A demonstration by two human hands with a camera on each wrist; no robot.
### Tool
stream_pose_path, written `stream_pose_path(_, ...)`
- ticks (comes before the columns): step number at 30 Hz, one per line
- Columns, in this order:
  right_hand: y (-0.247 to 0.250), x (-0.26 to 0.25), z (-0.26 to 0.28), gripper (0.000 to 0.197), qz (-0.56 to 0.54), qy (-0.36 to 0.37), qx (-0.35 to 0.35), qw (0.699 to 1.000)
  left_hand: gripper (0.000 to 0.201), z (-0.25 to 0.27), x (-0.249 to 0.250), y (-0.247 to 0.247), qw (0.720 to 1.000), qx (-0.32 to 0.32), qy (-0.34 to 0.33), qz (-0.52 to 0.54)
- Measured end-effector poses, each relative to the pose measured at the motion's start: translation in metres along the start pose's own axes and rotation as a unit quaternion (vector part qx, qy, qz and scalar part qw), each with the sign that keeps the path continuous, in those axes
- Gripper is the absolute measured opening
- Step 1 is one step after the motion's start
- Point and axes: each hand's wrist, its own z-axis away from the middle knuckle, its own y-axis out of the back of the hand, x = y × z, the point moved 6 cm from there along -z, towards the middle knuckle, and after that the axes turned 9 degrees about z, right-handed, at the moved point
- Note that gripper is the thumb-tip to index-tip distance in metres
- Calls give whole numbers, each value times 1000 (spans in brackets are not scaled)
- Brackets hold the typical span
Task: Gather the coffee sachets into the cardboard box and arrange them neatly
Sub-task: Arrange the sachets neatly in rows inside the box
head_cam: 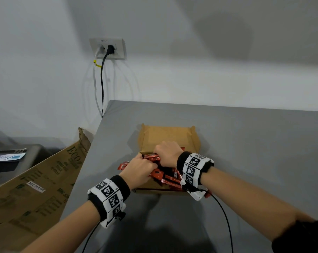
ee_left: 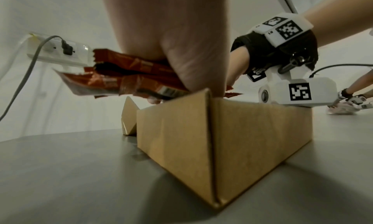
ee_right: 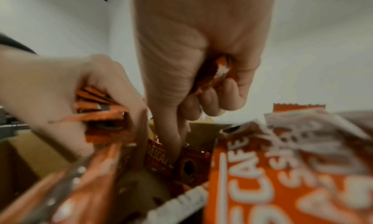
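My box [head_cam: 168, 137] is plain brown cardboard, open, sitting flat on the grey bench [head_cam: 245, 143] with its far half bare. The sachets [head_cam: 165, 177] are red-orange sticks with white lettering, lying jumbled in its near half. One bunch pokes out over the left wall.

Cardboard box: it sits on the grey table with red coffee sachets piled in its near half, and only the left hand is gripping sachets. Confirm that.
Not quite: both hands grip sachets. The right wrist view shows the right hand curled round a sachet, beside the left hand gripping a bundle. The rest stands: the cardboard box sits on the grey table with red coffee sachets piled in its near half.
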Motion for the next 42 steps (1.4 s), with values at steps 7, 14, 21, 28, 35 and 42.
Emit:
stream_pose_path(7, 2, 8, 1, 16, -78, -19, 31, 996, 15, -2, 0, -3, 999, 10, 9, -33)
stream_pose_path(14, 18, 57, 28, 26, -313, -120, 133, 933, 18, 13, -9, 50, 979, 199, 29, 29)
stream_pose_path(21, 5, 36, 39, 29, -430, -43, 36, 901, 20, 21, 5, 70, 923, 383, -30, -7)
stream_pose_path(28, 4, 48, 48, 10, -441, -68, 74, 892, 21, 22, -19, 65, 912, 316, 46, 258)
stream_pose_path(35, -7, 49, 48, 18, -384, -76, 67, 918, 4, 23, -32, 59, 865, 278, 131, 397)
stream_pose_path(42, -7, 32, 37, 15, -318, -38, 39, 947, 18, 23, -44, 49, 930, 157, 145, 300)
